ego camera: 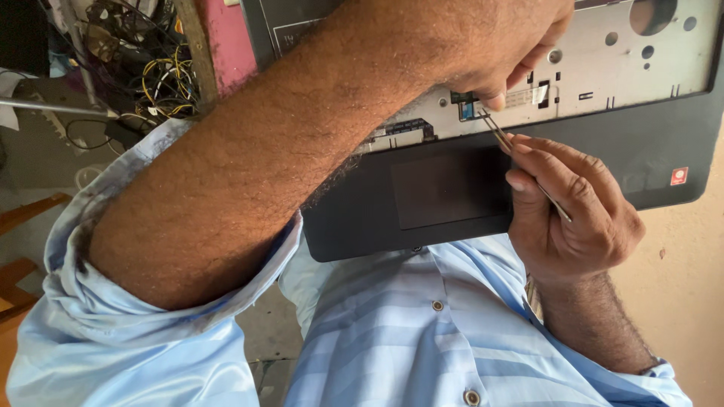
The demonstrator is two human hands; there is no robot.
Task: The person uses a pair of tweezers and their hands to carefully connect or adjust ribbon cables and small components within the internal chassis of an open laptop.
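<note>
head view, from nearest to farthest: a pale blue striped shirt (422, 324) with small buttons fills the bottom, and a rolled-up sleeve (113, 332) of the same cloth bunches around the left forearm, which crosses the frame diagonally. just beyond the shirt, the right hand (577, 215) has its fingers curled narrow around thin metal tweezers (528, 162), pinched between thumb and forefinger, the tips pointing up and away from the fingertips. under those fingers lies an opened laptop palmrest (656, 139), dark plastic with a touchpad (449, 187) just beside the right thumb. past the tweezer tips, the left hand (505, 45) bends down with fingers bunched close, one fingertip pressing on a small blue-and-black connector (469, 105) on the grey metal plate (603, 68); whether it grips anything, i cannot tell. farthest off, well beyond the left forearm, yellow and black wires (162, 83) tangle.
</note>
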